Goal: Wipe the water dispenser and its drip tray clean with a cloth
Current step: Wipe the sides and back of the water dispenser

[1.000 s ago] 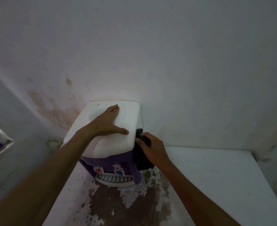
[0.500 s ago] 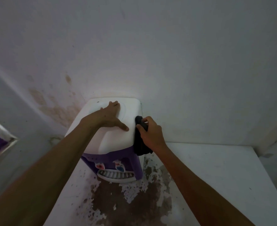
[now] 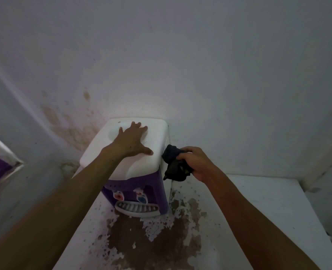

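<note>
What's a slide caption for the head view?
Left hand braces the water dispenser top while right hand presses a dark cloth against its side.

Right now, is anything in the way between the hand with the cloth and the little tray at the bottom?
Nothing visible blocks it. The right hand holds the dark cloth at the dispenser's upper right side. The drip tray sits uncovered at the front bottom. The left hand lies flat on top, out of the way.
</note>
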Motion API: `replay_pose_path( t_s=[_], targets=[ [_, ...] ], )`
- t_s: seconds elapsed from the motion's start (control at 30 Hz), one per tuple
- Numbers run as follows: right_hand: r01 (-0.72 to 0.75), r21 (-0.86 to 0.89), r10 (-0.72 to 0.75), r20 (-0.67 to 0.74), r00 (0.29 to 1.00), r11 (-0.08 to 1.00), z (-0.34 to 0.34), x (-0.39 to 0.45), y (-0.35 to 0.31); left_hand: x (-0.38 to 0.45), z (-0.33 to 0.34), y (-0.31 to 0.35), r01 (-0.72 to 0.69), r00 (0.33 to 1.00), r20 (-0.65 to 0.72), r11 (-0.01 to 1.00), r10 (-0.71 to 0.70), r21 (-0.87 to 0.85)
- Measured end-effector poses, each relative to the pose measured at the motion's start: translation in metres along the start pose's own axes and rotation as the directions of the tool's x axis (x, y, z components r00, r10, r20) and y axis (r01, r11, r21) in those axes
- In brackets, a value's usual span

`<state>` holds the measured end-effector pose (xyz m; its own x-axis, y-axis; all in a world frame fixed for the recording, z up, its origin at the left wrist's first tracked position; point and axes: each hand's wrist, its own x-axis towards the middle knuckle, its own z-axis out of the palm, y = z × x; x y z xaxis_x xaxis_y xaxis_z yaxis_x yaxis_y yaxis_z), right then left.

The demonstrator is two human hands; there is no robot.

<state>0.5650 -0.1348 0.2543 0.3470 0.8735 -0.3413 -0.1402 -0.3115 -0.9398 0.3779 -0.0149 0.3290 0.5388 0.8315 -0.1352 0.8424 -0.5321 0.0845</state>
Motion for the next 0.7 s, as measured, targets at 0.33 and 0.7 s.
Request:
replay_pose_path(
  t_s=[0.33,0.7],
  targets=[
    [-0.169,0.413,0.157,0.062,0.986,0.895,-0.016,-0.033,-0.03,-0.054,0.032,0.09,-0.284,0.958,-0.202,0.767,0.203,-0.576],
    [-0.214,0.335,0.185,0.118,0.976,0.918,-0.032,-0.045,-0.023,-0.042,0.035,0.072,-0.258,0.957,-0.248,0.824,0.148,-0.504]
  ],
)
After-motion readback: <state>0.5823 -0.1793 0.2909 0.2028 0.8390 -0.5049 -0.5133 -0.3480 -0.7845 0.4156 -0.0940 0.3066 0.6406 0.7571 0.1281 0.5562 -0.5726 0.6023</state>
